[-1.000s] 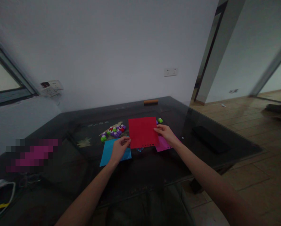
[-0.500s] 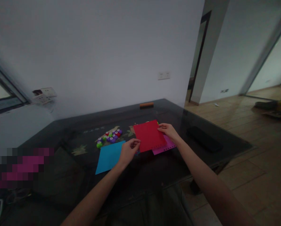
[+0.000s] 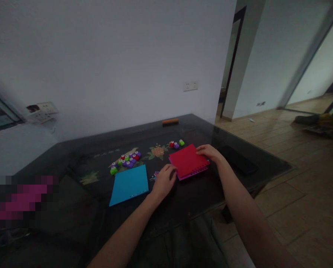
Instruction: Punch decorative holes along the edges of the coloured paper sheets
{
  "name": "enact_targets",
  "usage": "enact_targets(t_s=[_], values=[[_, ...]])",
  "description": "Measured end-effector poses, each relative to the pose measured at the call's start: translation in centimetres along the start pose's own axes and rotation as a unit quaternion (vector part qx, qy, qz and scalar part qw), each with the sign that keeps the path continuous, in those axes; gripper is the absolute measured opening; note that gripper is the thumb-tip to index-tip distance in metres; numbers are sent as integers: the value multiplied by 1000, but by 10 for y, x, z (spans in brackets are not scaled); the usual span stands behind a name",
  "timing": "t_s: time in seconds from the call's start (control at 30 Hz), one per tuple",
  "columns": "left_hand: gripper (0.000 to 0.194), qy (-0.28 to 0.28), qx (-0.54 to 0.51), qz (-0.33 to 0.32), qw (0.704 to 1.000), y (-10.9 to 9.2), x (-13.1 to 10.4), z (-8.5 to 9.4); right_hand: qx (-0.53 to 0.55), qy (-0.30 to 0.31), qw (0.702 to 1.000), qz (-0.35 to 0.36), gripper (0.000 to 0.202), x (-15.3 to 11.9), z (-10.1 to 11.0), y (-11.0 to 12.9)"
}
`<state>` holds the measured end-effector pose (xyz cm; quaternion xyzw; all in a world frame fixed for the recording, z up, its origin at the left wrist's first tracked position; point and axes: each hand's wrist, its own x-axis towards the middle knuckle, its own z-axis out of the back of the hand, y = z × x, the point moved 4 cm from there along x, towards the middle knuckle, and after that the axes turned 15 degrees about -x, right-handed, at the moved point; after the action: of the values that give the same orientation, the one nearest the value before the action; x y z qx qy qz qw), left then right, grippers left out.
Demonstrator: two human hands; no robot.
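Observation:
A red sheet (image 3: 187, 160) with holes along its near edge lies over a pink sheet (image 3: 193, 173), of which only the margins show. My left hand (image 3: 165, 180) has its fingers closed at the red sheet's left edge. At the upper right edge, my right hand (image 3: 210, 152) pinches the same sheet. To the left, a blue sheet (image 3: 130, 183) with holes near its lower edge rests flat on the dark table (image 3: 166, 208). Beside my left hand sits a small colourful item (image 3: 155, 175), partly covered and too small to name.
Several green, purple and red toys with eyes (image 3: 127, 160) cluster behind the blue sheet. A few similar toys (image 3: 176, 144) stand behind the red one. An orange-brown block (image 3: 170, 121) lies near the wall, and a long black object (image 3: 239, 160) at the right.
The red sheet has moved right and down onto the pink sheet, both hands moving with it. Toys behind it that were mostly covered now show. The view has shifted slightly.

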<state>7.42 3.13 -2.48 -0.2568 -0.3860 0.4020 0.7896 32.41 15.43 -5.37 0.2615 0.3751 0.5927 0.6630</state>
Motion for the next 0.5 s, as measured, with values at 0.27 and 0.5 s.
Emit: enact_targets(t_s=[0.27, 0.5], values=[[37, 69, 31, 15, 997, 11, -4, -18, -14, 11, 1000, 7, 28, 2, -7, 0], [45, 118, 74, 28, 990, 19, -8, -24, -19, 16, 1000, -2, 25, 2, -11, 2]])
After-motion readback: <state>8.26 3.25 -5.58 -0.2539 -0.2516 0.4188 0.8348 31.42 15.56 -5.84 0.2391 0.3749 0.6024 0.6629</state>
